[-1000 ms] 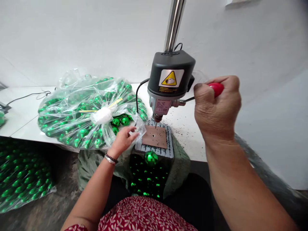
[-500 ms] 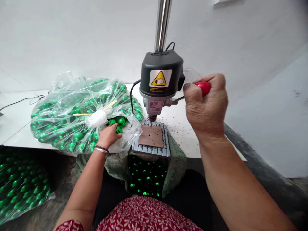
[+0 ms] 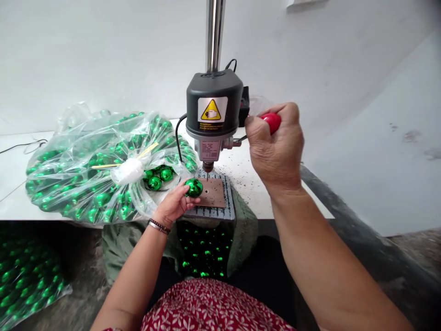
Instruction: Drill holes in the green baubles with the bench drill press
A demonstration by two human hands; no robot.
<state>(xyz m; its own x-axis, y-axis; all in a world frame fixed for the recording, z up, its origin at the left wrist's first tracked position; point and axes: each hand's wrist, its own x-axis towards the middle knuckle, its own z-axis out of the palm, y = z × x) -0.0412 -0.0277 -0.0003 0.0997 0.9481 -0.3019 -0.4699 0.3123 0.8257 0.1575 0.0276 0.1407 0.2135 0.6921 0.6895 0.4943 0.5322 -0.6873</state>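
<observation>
- Nearest you: red patterned shirt (image 3: 210, 308); just beyond it, a green cloth sack (image 3: 246, 230) below the bench edge, open, with many shiny green balls (image 3: 206, 253) inside.
- Low on your left: a clear bag (image 3: 31, 271) of green balls, below bench level.
- Your left hand (image 3: 175, 202), bracelets (image 3: 159, 226) at the wrist: fingers closed round one green ball (image 3: 194, 187). The ball overlaps the left part of the brown board (image 3: 216, 195) in view; contact with the board, cannot tell.
- Brown board lies on the slotted base plate (image 3: 228, 202); one small hole, dark specks scattered about.
- Drill bit (image 3: 207, 176) points down over the board, apart from the ball.
- Your right hand (image 3: 275, 147): fingers wrapped round the red knob (image 3: 273, 122) of the lever, right of the dark drill head (image 3: 214, 101).
- Left of the drill, on the white bench (image 3: 267, 197): a large clear bag (image 3: 72, 165) of green balls, a few exposed at a gap.
- Farthest: the metal column (image 3: 215, 37) before a pale wall (image 3: 103, 50).
</observation>
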